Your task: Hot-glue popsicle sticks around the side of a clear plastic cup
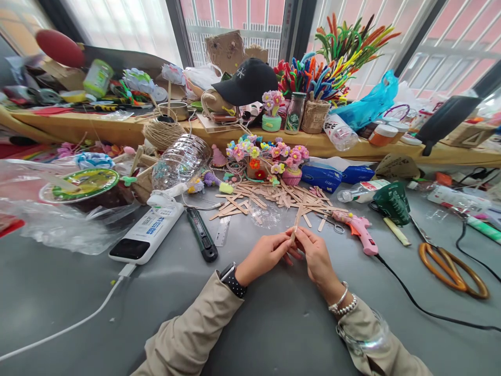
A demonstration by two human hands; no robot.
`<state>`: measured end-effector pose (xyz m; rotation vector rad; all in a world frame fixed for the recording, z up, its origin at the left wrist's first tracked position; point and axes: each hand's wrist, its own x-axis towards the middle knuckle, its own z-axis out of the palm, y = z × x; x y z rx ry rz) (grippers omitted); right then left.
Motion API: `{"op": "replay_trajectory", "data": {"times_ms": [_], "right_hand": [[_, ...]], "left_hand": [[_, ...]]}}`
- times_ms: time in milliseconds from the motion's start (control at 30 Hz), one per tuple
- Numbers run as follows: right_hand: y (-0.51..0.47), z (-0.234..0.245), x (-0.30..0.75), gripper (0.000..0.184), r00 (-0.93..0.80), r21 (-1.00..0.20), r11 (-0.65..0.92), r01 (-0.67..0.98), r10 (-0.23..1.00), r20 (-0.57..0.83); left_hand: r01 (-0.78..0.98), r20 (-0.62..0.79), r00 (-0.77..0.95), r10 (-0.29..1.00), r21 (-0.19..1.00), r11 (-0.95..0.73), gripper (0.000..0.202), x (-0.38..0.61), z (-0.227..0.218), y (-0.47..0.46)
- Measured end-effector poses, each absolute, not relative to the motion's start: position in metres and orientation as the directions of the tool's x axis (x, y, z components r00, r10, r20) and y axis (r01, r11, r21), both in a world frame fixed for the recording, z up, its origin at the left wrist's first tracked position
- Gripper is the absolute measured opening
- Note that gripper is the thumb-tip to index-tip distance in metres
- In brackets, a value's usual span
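Your left hand (pixel 263 254) and right hand (pixel 316 250) pinch one flat pale wooden craft stick (pixel 296 223) upright between closed fingers, steadying it above the grey desk (pixel 274 324), near the pink plastic glue gun (pixel 359 228).

Two hands, the left hand (pixel 266 254) and the right hand (pixel 318 254), meet on one wooden stick (pixel 296 222). On the bench (pixel 78 292) lie one pink glue gun (pixel 360 230), one pair of orange-handled scissors (pixel 454 267), one white power bank (pixel 147 232), one black cutter (pixel 202 235) and one black cap (pixel 246 81). The loose sticks (pixel 270 196) are heaped too thickly to count.
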<state>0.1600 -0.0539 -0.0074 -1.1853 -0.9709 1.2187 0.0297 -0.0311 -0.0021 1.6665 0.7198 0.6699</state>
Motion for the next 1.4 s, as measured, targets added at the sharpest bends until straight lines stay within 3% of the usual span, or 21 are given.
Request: {"op": "replay_trajectory", "data": {"times_ms": [400, 567, 867, 1167, 1400], "right_hand": [[-0.055, -0.007, 0.161, 0.029, 0.120, -0.976, -0.045, -0.215, 0.990, -0.072], [-0.055, -0.008, 0.163, 0.028, 0.120, -0.991, -0.014, -0.134, 0.992, -0.030], [-0.054, -0.010, 0.162, 0.028, -0.026, -0.993, 0.033, -0.116, 0.999, 0.036], [-0.054, -0.012, 0.162, 0.026, 0.009, -0.994, 0.061, -0.092, 0.998, 0.060], [-0.055, -0.009, 0.159, 0.026, 0.043, -0.990, 0.027, -0.139, 0.999, 0.021]], "left_hand": [[0.093, 0.056, 0.671, 0.739, 0.983, -0.159, 0.030, 0.030, 0.000, -0.033], [0.082, 0.038, 0.663, 0.748, 0.989, -0.123, 0.030, 0.031, -0.005, -0.032], [0.083, 0.025, 0.648, 0.761, 0.991, -0.104, 0.033, 0.033, -0.008, -0.031], [0.077, 0.007, 0.676, 0.737, 0.994, -0.080, 0.034, 0.032, -0.007, -0.032], [0.117, 0.027, 0.700, 0.713, 0.982, -0.152, 0.035, 0.033, -0.005, -0.033]]}}
